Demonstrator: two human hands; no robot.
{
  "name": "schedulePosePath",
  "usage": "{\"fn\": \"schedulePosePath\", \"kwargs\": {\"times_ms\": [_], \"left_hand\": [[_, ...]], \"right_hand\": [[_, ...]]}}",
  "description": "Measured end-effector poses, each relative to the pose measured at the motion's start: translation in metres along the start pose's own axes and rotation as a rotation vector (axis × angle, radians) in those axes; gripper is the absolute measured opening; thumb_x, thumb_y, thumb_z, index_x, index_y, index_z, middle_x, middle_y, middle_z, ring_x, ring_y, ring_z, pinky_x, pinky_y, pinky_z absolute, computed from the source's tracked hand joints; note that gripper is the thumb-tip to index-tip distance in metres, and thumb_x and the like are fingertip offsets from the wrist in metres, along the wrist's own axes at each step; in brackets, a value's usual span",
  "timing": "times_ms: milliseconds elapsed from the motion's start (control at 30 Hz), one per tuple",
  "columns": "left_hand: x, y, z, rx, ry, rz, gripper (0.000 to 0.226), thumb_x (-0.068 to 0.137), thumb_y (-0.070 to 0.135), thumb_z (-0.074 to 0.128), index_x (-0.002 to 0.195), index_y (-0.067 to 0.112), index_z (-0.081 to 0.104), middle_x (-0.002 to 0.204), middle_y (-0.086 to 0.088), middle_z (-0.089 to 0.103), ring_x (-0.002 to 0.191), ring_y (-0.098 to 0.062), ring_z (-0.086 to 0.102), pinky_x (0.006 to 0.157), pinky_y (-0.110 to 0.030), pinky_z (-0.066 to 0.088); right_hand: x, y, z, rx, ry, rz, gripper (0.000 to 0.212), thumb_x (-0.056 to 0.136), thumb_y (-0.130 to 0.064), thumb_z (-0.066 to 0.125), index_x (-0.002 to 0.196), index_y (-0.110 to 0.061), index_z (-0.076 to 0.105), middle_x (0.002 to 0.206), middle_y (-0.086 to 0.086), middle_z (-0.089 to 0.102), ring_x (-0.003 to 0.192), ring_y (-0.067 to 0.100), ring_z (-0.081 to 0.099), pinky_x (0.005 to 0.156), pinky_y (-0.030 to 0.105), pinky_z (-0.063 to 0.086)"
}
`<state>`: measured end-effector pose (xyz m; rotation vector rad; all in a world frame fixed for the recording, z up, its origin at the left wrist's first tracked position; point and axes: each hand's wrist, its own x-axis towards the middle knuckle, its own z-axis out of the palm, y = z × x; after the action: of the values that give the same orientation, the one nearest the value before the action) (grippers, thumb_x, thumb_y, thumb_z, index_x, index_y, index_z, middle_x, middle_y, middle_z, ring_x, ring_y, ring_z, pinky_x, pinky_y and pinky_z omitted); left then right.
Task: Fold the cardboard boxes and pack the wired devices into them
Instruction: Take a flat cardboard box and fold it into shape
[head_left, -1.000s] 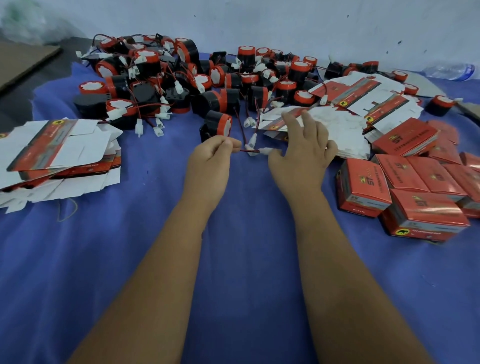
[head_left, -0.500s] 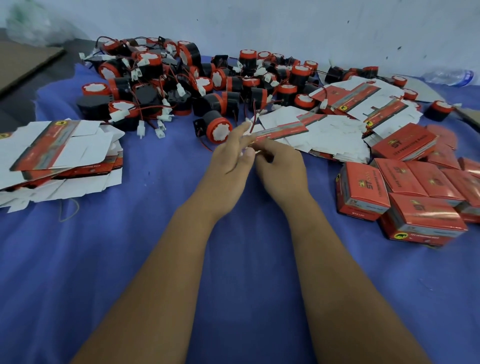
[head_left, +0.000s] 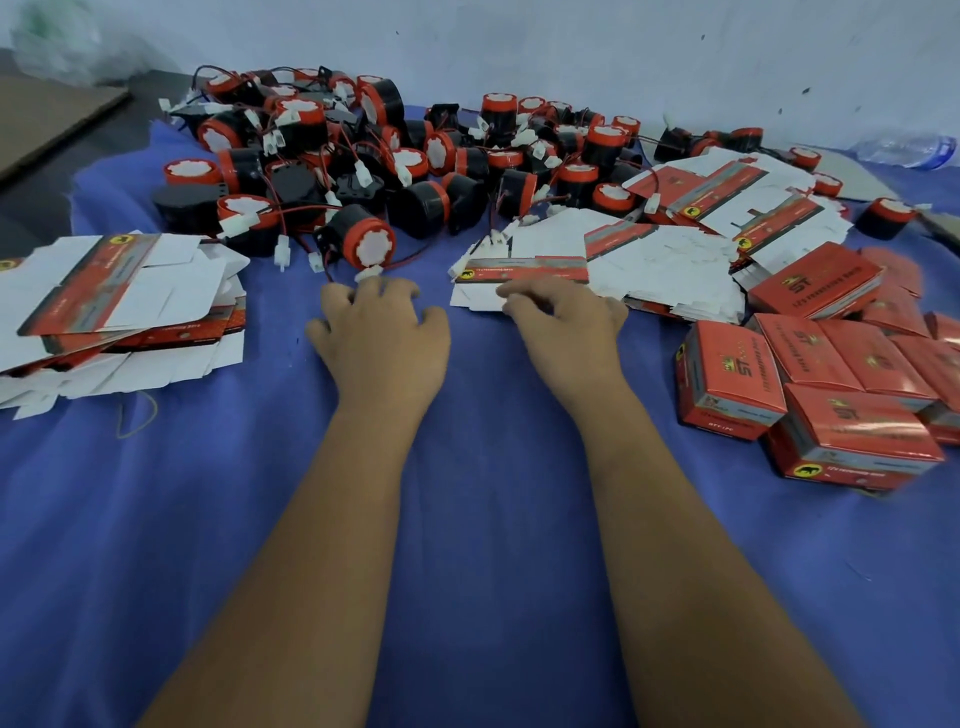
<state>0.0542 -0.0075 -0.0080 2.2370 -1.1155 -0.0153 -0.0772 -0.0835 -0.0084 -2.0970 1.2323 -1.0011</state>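
— Hands are seen on the blue cloth (head_left: 467, 519). What is held by them?

— Nothing is held by the left hand (head_left: 382, 338). Its fingers are spread and a bit bent. Its fingertips (head_left: 374, 286) are placed just beside the white plug (head_left: 370, 274) of one wired device (head_left: 363, 241).

— And the right hand (head_left: 563, 325)?

— Its fingers are curled at the near edge of a flat box (head_left: 519, 275). The edge looks touched or pinched, but a real grip cannot be told.

— Where are the other things kept?

— A big pile of black and red devices (head_left: 395, 150) is heaped at the far side, by the wall (head_left: 519, 47). More flat boxes are stacked at the left (head_left: 114, 306), and others are spread at the far right (head_left: 727, 208). Folded red boxes (head_left: 810, 384) are piled at the right, well apart from the hands. A clear bottle (head_left: 906, 150) is laid far back at the right.
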Motion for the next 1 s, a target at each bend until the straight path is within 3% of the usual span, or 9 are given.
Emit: {"fn": "schedulePosePath", "kwargs": {"times_ms": [100,167,233,300,400,600,767,867,1000], "left_hand": [[-0.004,0.0,-0.003,-0.211,0.051,0.06,0.035,0.096,0.021,0.049,0.129,0.019,0.061,0.114,-0.003,0.064,0.119,-0.028,0.038,0.093,-0.04,0.037],[-0.005,0.0,-0.001,-0.28,0.0,0.073,0.04,0.095,0.021,0.051,0.135,0.021,0.056,0.091,0.005,0.056,0.125,-0.024,0.036,0.096,-0.04,0.04],[-0.004,0.0,0.001,-0.26,-0.092,0.091,0.049,0.096,0.025,0.051,0.144,0.025,0.046,0.107,0.003,0.056,0.138,-0.021,0.028,0.108,-0.041,0.031],[-0.002,-0.001,0.006,-0.133,-0.224,0.149,0.059,0.097,0.034,0.05,0.153,0.029,0.03,0.154,-0.008,0.036,0.15,-0.02,0.011,0.119,-0.045,0.012],[0.003,-0.003,0.012,0.034,-0.314,0.233,0.062,0.098,0.042,0.045,0.155,0.029,0.024,0.165,0.001,0.017,0.152,-0.017,-0.002,0.121,-0.052,-0.002],[0.005,-0.005,0.015,0.071,-0.265,0.256,0.047,0.097,0.04,0.044,0.144,0.033,0.046,0.151,0.006,0.041,0.146,-0.015,0.018,0.117,-0.056,0.002],[0.001,0.002,0.013,-0.164,-0.012,0.264,0.03,0.098,0.026,0.047,0.118,0.036,0.067,0.093,0.013,0.067,0.114,-0.008,0.05,0.109,-0.044,0.007],[0.001,0.002,0.011,-0.134,0.041,0.263,0.031,0.097,0.025,0.049,0.123,0.034,0.064,0.128,0.012,0.062,0.132,-0.011,0.038,0.113,-0.05,0.005],[0.004,-0.003,0.015,0.139,-0.256,0.204,0.055,0.101,0.043,0.037,0.154,0.031,0.027,0.164,-0.004,0.02,0.153,-0.021,-0.005,0.115,-0.061,-0.012]], "right_hand": [[-0.002,-0.004,0.0,-0.037,0.157,-0.061,0.033,0.085,-0.013,0.053,0.111,-0.027,0.068,0.116,-0.007,0.066,0.117,0.007,0.05,0.108,0.034,0.024],[0.0,0.0,-0.004,-0.243,0.112,0.011,0.051,0.085,-0.018,0.054,0.134,-0.029,0.053,0.15,0.003,0.041,0.141,0.023,0.027,0.113,0.038,0.011],[0.002,0.005,-0.007,-0.374,-0.048,0.116,0.064,0.087,-0.028,0.054,0.148,-0.032,0.034,0.162,0.008,0.015,0.149,0.025,0.003,0.116,0.047,-0.001],[0.002,0.009,-0.007,-0.476,-0.144,0.113,0.059,0.089,-0.035,0.053,0.146,-0.032,0.037,0.16,0.005,0.02,0.149,0.023,0.003,0.116,0.053,-0.003],[0.001,0.008,-0.003,-0.498,-0.077,0.014,0.036,0.091,-0.037,0.054,0.126,-0.033,0.058,0.135,-0.006,0.053,0.134,0.019,0.03,0.113,0.052,0.005],[0.002,0.007,0.003,-0.59,-0.012,-0.04,0.038,0.09,-0.048,0.057,0.125,-0.033,0.059,0.128,-0.006,0.056,0.126,0.019,0.04,0.11,0.05,0.008],[0.001,0.008,0.004,-0.584,-0.075,-0.032,0.056,0.088,-0.063,0.052,0.135,-0.033,0.05,0.14,-0.006,0.045,0.133,0.022,0.03,0.112,0.047,0.011],[0.002,0.007,0.004,-0.606,-0.06,-0.007,0.053,0.088,-0.06,0.052,0.133,-0.031,0.052,0.136,-0.004,0.049,0.128,0.024,0.035,0.107,0.045,0.016],[0.003,0.004,0.003,-0.558,-0.053,-0.02,0.041,0.088,-0.051,0.058,0.122,-0.028,0.062,0.123,-0.003,0.055,0.118,0.023,0.044,0.101,0.04,0.024]]}}
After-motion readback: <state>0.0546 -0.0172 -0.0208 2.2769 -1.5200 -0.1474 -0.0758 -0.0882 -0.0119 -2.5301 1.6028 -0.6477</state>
